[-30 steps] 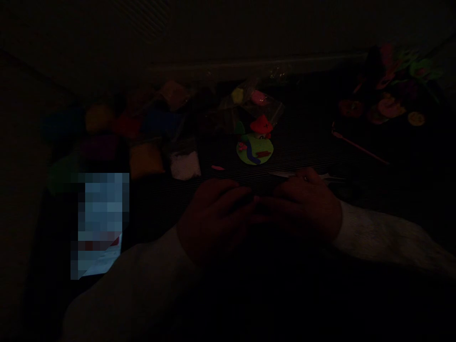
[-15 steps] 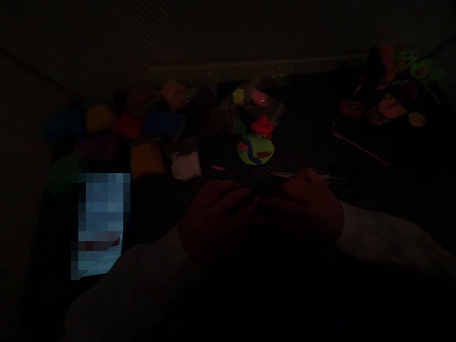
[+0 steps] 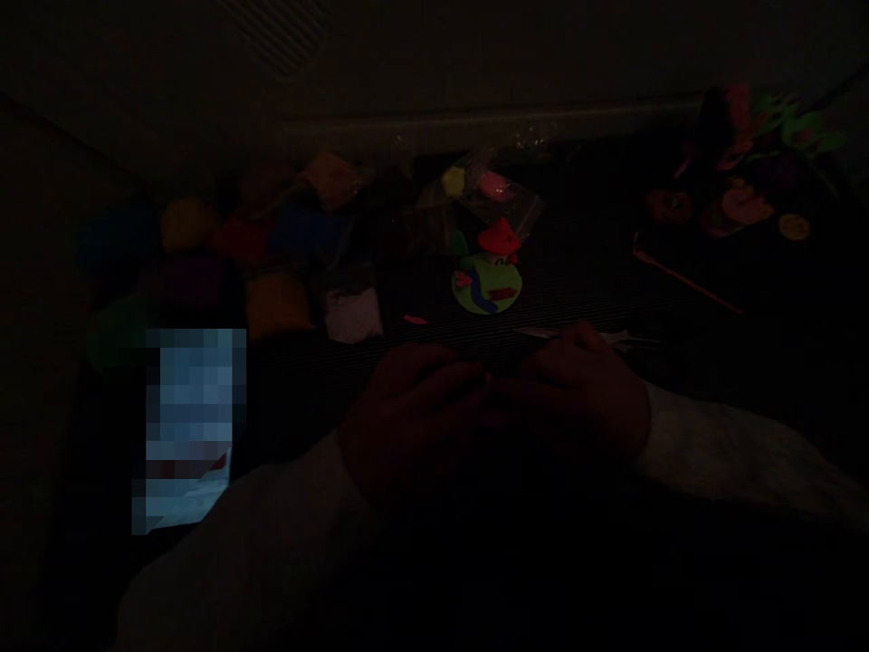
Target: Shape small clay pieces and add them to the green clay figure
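Observation:
The picture is very dark. My left hand (image 3: pixel 421 417) and my right hand (image 3: pixel 584 389) meet fingertip to fingertip at the middle, fingers curled in. Whatever they pinch between them is too dark to make out. Just beyond my right hand lies a pair of scissors (image 3: pixel 536 333), partly covered by it. Past my hands stands a clay model: a green round base (image 3: pixel 465 294) with a blue wavy strip, and a small house with a red cone roof (image 3: pixel 500 237). A small pink piece (image 3: pixel 415 320) rests to the left of the model.
Bags of coloured clay fill the left and back, among them a white one (image 3: pixel 353 315) and an orange one (image 3: pixel 278 306). A lit, blurred screen (image 3: pixel 194 398) is at the left. A pink stick tool (image 3: pixel 689 282) and several clay figures (image 3: pixel 747 204) are at the right.
The scene has grown a little darker. Both hands stay almost in place, with only a very slight shift.

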A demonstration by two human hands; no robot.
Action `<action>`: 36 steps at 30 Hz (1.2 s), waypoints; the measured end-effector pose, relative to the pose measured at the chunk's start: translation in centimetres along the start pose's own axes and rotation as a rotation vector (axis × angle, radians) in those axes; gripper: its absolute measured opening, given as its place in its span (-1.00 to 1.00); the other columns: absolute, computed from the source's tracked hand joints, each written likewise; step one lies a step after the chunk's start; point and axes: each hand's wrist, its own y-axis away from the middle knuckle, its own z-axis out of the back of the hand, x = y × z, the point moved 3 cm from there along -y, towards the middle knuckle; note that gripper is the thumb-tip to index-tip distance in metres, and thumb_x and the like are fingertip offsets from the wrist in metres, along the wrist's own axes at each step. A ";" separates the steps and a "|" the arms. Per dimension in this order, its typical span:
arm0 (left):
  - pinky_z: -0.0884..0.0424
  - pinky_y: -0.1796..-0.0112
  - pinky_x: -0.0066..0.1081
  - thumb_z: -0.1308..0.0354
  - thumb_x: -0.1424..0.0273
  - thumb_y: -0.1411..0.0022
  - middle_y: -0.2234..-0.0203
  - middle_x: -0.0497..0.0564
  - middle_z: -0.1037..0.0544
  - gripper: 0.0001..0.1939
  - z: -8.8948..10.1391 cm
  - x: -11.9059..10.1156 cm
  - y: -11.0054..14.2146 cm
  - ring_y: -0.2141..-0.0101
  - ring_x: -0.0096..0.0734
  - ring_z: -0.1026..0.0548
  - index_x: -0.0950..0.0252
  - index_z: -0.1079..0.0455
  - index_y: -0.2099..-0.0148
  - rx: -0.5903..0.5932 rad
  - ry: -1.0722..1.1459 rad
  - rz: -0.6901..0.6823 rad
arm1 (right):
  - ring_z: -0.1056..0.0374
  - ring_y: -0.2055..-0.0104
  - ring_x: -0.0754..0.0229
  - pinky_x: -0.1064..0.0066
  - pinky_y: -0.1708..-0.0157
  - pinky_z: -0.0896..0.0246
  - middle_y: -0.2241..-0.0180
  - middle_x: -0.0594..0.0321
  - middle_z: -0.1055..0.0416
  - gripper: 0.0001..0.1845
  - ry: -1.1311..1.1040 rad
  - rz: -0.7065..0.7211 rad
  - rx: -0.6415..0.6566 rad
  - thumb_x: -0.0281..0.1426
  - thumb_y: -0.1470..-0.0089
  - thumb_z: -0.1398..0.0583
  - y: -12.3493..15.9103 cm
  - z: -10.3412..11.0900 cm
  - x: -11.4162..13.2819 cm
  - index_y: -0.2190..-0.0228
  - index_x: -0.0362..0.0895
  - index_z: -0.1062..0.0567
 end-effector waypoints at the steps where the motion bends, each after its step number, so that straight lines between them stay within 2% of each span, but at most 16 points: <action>1: -0.30 0.21 -0.13 -0.11 0.46 0.02 0.16 0.01 -0.41 -0.65 0.1 0.0 0.0 0.15 -0.18 -0.26 0.26 -0.31 0.11 -0.012 0.005 -0.009 | -0.15 0.40 0.25 0.27 0.35 0.13 0.41 0.29 -0.33 -0.72 -0.005 0.000 0.002 -0.33 -0.02 -0.02 0.0 0.0 0.0 0.20 -0.04 -0.37; 6: -0.30 0.24 -0.13 -0.12 0.46 0.03 0.25 0.01 -0.45 -0.74 0.6 0.1 -0.2 0.19 -0.20 -0.30 0.28 -0.35 0.20 -0.064 0.016 -0.015 | -0.16 0.38 0.26 0.28 0.33 0.13 0.39 0.29 -0.34 -0.68 -0.032 -0.011 0.008 -0.32 -0.02 -0.04 0.1 -0.1 -0.1 0.14 -0.03 -0.33; 11: -0.31 0.24 -0.15 -0.12 0.46 0.02 0.29 0.02 -0.46 -0.79 0.9 0.5 -0.2 0.21 -0.22 -0.31 0.30 -0.36 0.25 -0.068 -0.008 0.032 | -0.16 0.40 0.29 0.32 0.34 0.15 0.42 0.31 -0.35 -0.76 -0.036 -0.039 -0.048 -0.33 -0.01 -0.07 -0.1 -0.1 -0.2 0.22 -0.03 -0.39; 22: -0.29 0.20 -0.15 -0.11 0.47 0.02 0.32 0.07 -0.45 -0.80 1.3 0.4 -0.2 0.22 -0.24 -0.30 0.34 -0.38 0.26 -0.124 -0.026 0.047 | -0.20 0.32 0.24 0.32 0.30 0.16 0.40 0.29 -0.34 -0.73 -0.042 -0.271 -0.019 -0.17 0.00 -0.06 -0.8 -0.3 -0.1 0.33 -0.05 -0.41; 27: -0.29 0.19 -0.18 -0.10 0.48 0.02 0.31 0.07 -0.44 -0.79 1.6 0.4 0.0 0.20 -0.25 -0.29 0.34 -0.38 0.25 -0.128 -0.026 0.048 | -0.19 0.35 0.25 0.33 0.30 0.18 0.41 0.28 -0.33 -0.77 -0.013 -0.346 -0.034 -0.21 0.00 -0.07 -1.1 -0.4 0.1 0.39 -0.08 -0.42; 32: -0.30 0.20 -0.18 -0.10 0.47 0.02 0.32 0.05 -0.44 -0.82 1.8 0.4 0.1 0.22 -0.26 -0.30 0.33 -0.39 0.28 -0.169 -0.027 0.043 | -0.20 0.34 0.27 0.36 0.30 0.15 0.42 0.28 -0.34 -0.78 -0.036 -0.359 -0.073 -0.25 -0.02 -0.06 -1.2 -0.2 0.1 0.40 -0.10 -0.43; 36: -0.28 0.16 -0.17 -0.09 0.47 0.00 0.31 0.06 -0.45 -0.82 1.7 0.9 0.0 0.20 -0.26 -0.30 0.32 -0.41 0.27 -0.164 0.026 0.106 | -0.22 0.32 0.27 0.35 0.27 0.11 0.40 0.28 -0.36 -0.80 -0.088 -0.318 -0.122 -0.26 0.00 -0.09 -1.1 0.0 0.3 0.38 -0.09 -0.43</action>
